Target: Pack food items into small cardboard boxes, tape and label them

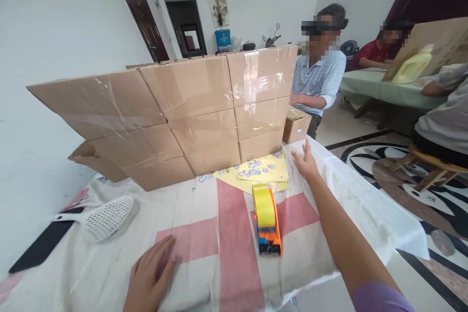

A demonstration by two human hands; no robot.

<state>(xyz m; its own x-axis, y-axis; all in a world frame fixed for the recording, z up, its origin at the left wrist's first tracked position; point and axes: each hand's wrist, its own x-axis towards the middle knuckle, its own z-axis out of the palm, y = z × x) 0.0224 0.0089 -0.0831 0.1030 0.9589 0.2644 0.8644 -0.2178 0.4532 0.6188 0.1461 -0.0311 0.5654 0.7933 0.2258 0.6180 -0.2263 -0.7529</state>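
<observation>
My right hand (307, 162) reaches forward over the table's right side, fingers spread and holding nothing. Just beyond its fingertips stands a small cardboard box (295, 129) with a small label. My left hand (152, 273) rests on the cloth near the front edge, fingers stretched out, nothing in it. Between the hands lies an orange and blue tape dispenser (268, 234) with a roll of yellow tape (263, 207). Behind it are yellow sheets (268, 169) strewn with small labels. A wide wall of taped cardboard boxes (204, 117) stands across the table's far side.
A white perforated strainer (107, 219) and a dark flat object (46, 243) lie at the left on the tablecloth (193, 282). A person (318, 73) is behind the boxes. Others sit at a second table (395, 90) bearing a yellowish jug (413, 66). A wooden stool (433, 165) stands right.
</observation>
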